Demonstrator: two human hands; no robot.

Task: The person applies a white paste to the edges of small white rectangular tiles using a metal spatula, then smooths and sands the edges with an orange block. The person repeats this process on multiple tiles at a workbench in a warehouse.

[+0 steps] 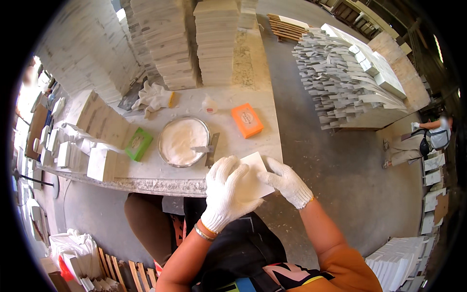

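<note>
The left hand (224, 187) and right hand (289, 185), gloved, gripped a white slab (256, 179) between them; work seemed midway, the slab not yet set down on the tabletop (141, 170).

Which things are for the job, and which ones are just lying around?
For the job:
White tile, held by the left hand and right hand
Maybe the round bowl of white stuff and flat metal tool, close by

Probably just lying around:
Orange box
Green box
Loose gloves
Small bottle
</note>
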